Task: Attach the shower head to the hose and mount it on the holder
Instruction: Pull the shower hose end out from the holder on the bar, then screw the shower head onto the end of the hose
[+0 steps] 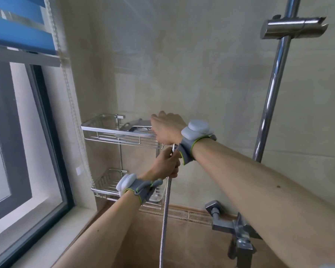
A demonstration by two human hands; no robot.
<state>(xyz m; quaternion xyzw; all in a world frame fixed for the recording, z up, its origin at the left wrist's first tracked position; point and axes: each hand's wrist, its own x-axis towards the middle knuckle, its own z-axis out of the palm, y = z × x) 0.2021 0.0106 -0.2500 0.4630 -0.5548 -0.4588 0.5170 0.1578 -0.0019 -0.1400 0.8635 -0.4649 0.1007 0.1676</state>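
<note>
My left hand (165, 164) is closed around the upper end of the ribbed metal hose (165, 213); the hose's chrome end fitting (174, 147) sticks up above my fist. The hose hangs straight down from my grip. My right hand (166, 128) reaches over the upper wire shelf (112, 131) at the right end, fingers curled down into the basket onto a chrome object (138, 127), probably the shower head; whether it is gripped is hidden. The chrome holder (292, 29) sits high on the vertical slide rail (273, 89) at the upper right, with nothing in it.
A lower wire shelf (108, 184) hangs below the upper one in the wall corner. The square chrome mixer tap (238, 229) is at the lower right. A window with a blue blind (19, 31) and bead cord (70, 89) fills the left side.
</note>
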